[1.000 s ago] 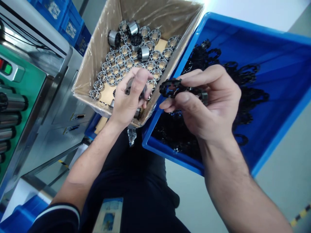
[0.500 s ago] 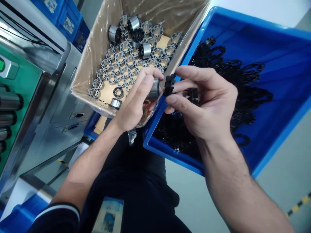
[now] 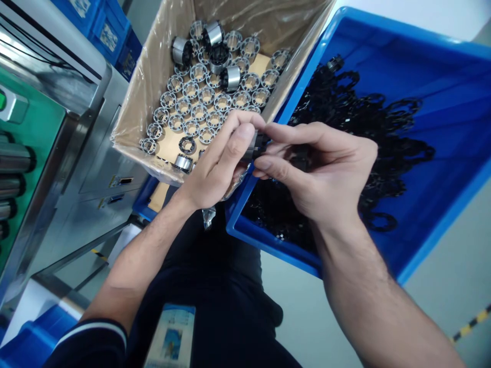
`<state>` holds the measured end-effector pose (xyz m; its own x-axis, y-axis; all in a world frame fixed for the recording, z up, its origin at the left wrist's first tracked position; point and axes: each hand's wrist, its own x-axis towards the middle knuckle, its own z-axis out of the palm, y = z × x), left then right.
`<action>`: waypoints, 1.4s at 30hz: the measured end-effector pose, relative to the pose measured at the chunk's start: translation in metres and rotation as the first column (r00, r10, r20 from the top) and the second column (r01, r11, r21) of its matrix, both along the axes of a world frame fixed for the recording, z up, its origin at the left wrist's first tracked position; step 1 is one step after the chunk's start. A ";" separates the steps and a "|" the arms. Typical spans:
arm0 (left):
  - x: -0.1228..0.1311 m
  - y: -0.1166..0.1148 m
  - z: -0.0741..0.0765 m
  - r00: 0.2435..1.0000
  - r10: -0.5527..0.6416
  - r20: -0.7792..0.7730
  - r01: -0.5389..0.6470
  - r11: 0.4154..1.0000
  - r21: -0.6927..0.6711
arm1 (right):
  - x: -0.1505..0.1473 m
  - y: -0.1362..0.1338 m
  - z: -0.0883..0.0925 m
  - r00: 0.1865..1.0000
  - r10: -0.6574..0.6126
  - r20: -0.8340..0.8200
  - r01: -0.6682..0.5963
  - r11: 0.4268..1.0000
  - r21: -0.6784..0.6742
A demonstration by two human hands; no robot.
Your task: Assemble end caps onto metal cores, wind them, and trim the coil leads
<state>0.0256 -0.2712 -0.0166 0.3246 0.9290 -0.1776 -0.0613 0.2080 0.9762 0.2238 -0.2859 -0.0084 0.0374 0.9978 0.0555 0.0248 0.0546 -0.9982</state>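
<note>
My left hand [image 3: 220, 166] is closed round a silver metal stator core [image 3: 248, 153], mostly hidden behind the fingers, at the front right of the cardboard box. Between its fingertips, my right hand [image 3: 326, 168] pinches a black plastic end ring [image 3: 261, 143] against the core's right end. How far the two fit together is hidden. Inside the lined cardboard box [image 3: 132, 120], bare stator cores stand in rows, and several with black ends lie on top. Loose black rings [image 3: 383, 148] are heaped in the blue bin [image 3: 441, 92] under my right hand.
Left of the box stands a metal machine [image 3: 102, 148] with a green panel [image 3: 42, 122] and silver cylinders [image 3: 15, 158]. Blue crates [image 3: 107, 33] are stacked behind it. Yellow-black tape [image 3: 473, 322] marks the floor at right.
My right hand has moved slightly left, bringing the black ring from just apart to the end of the stator core. My left hand stays nearly in place.
</note>
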 end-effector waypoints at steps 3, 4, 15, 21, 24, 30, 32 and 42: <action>0.003 0.001 0.000 0.996 -0.051 0.074 0.050 0.999 0.007 | 0.000 -0.003 -0.004 1.000 0.008 0.021 -0.008 1.000 0.011; 0.004 0.002 0.000 0.990 -0.078 0.114 0.078 0.997 0.007 | -0.001 -0.003 -0.006 1.000 0.018 0.013 -0.018 1.000 0.011; -0.098 0.044 0.034 0.556 0.008 -0.831 0.295 0.933 0.206 | 0.050 0.040 -0.023 0.810 -0.018 0.586 0.172 0.963 -0.208; -0.126 0.056 0.046 0.162 -0.239 -0.957 0.505 0.854 -0.128 | 0.054 0.048 -0.071 0.497 0.474 0.726 -0.092 0.861 -0.500; -0.128 0.070 0.054 0.007 -0.159 -0.987 0.469 0.872 -0.138 | 0.047 0.048 -0.085 0.479 0.487 0.730 -0.105 0.858 -0.503; -0.111 0.093 0.053 -0.412 -0.143 -0.900 0.331 0.897 -0.294 | 0.047 0.057 -0.097 0.515 0.449 0.731 -0.104 0.878 -0.466; -0.104 0.096 0.051 -0.459 -0.159 -0.874 0.328 0.884 -0.333 | 0.046 0.060 -0.101 0.529 0.444 0.723 -0.092 0.878 -0.471; -0.106 0.085 0.072 -0.477 -0.094 -0.874 0.357 0.888 -0.290 | 0.046 0.058 -0.062 0.624 0.307 0.719 0.064 0.896 -0.438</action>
